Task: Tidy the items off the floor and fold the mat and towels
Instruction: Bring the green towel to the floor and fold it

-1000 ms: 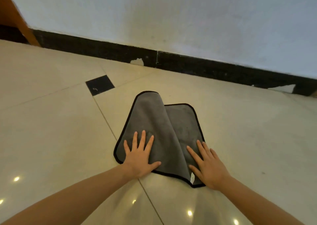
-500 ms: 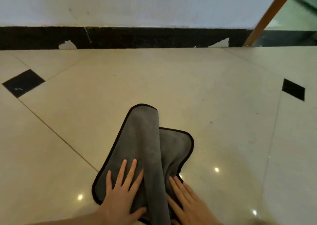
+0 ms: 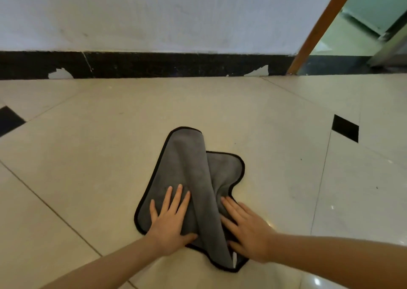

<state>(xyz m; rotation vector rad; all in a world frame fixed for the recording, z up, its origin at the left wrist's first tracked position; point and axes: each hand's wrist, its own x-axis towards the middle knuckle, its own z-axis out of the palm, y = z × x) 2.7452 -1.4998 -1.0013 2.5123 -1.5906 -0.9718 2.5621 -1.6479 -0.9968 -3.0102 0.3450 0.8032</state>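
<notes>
Left hand grip: the left hand lies flat, palm down, on the folded-over left half of the towel; its fingers are straight and spread, the thumb stretched out toward the towel's middle fold, nothing pinched.
Right hand grip: the right hand lies flat on the towel's lower right part, fingers straight and close together, pointing up and left toward the fold; it presses and does not pinch.
Towel: grey with a black sewn edge, lying on the floor under both hands. Its left portion is folded over the right one, leaving a long raised ridge that runs from the towel's far end down between the two hands.
Towel right edge: this side is pulled into a wavy line, with a rounded lobe bulging out beyond the right hand's fingertips.
Tag: a small white tag sticks out at the towel's near corner, just beside the right wrist.
Floor: glossy cream tiles with small black diamond insets, one well off to the towel's right, another at the far left edge.
Skirting: a black skirting, chipped in two places, runs along the white wall beyond the towel.
Door frame: an orange-brown wooden frame leans across the view beyond the towel, to its right.
</notes>
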